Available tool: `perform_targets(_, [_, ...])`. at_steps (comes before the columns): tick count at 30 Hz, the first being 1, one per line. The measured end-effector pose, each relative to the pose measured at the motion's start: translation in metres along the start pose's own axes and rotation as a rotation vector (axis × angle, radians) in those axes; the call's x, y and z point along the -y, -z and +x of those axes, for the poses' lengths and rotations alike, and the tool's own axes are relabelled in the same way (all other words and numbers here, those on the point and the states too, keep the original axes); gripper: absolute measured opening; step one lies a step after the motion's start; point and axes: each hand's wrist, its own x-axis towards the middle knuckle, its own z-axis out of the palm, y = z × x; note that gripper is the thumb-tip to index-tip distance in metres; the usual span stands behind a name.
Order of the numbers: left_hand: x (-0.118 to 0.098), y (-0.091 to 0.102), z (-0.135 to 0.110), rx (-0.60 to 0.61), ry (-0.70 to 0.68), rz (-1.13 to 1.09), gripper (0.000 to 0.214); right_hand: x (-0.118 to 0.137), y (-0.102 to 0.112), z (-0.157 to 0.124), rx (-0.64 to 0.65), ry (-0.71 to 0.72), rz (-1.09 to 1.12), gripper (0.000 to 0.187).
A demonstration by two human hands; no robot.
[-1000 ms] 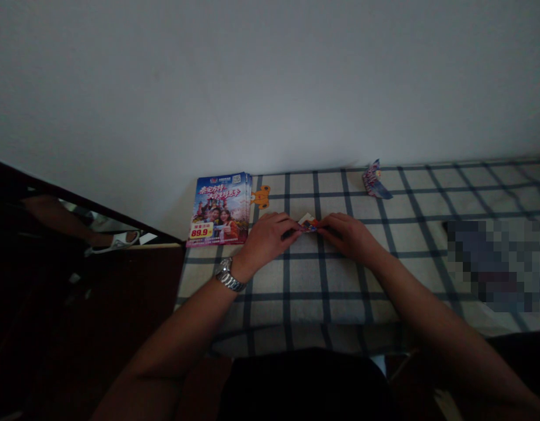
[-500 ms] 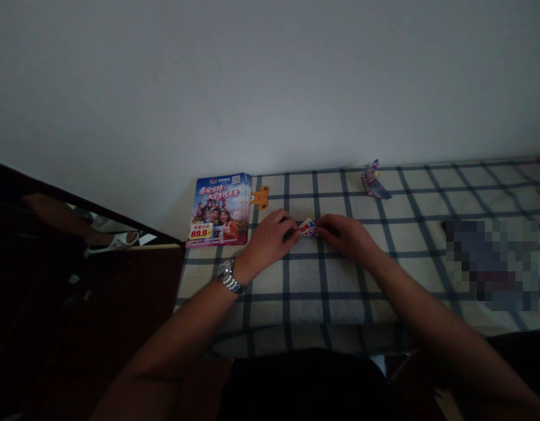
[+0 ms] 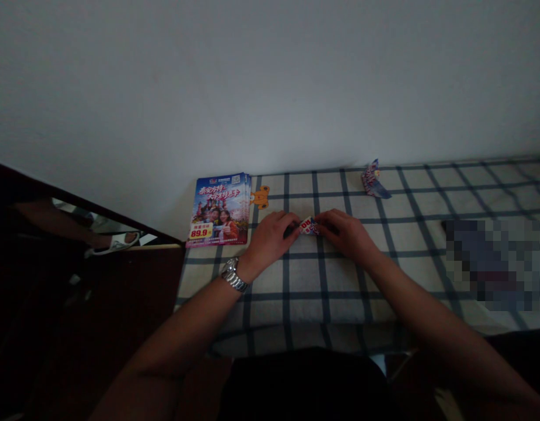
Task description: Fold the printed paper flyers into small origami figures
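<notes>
A small folded piece of printed paper [image 3: 308, 225], with red letters on white and blue parts, lies just above the checked cloth. My left hand [image 3: 274, 235], a metal watch on its wrist, pinches the paper's left end. At the opposite end, the fingertips of my right hand [image 3: 345, 233] are closed on it as well. Fingers cover both ends of the paper. Behind my left hand is a stack of printed flyers [image 3: 220, 210], blue and pink, next to an orange bear figure [image 3: 260, 197]. Farther back on the right stands a folded paper shape [image 3: 375, 180] in similar print.
The checked cloth [image 3: 270, 304] covers the surface up to a pale wall [image 3: 270, 88]. A blurred-out dark object [image 3: 489, 263] lies at the right. On the left are a dark edge and another person's foot in a light sandal [image 3: 116, 242].
The paper between my fingers has changed shape slightly and looks flatter and wider. My left hand has shifted a little to the right. The flyers and the standing paper shape are where they were.
</notes>
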Motion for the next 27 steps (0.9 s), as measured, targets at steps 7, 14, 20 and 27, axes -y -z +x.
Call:
perform_targets(7, [-0.0027,-0.0008,0.0007,-0.012,0.01,0.015,0.013,-0.0021,-0.0005,0.0002,0.017,0.056,-0.023,0.018])
perform_targets(14, [-0.004,0.0003,0.0004,-0.009,0.016,0.016,0.019,0.0003,-0.0016,-0.0001,0.013,0.063,-0.054,0.019])
perform_targets(20, [-0.0015,-0.0005,0.0017,0.013,0.005,0.0,0.022,0.0032,-0.002,0.0009,0.014,0.062,-0.066,0.018])
perform_targets(27, [-0.0002,-0.001,-0.0005,0.027,-0.018,-0.021,0.02,-0.0014,-0.0046,0.0009,0.008,0.082,-0.158,0.018])
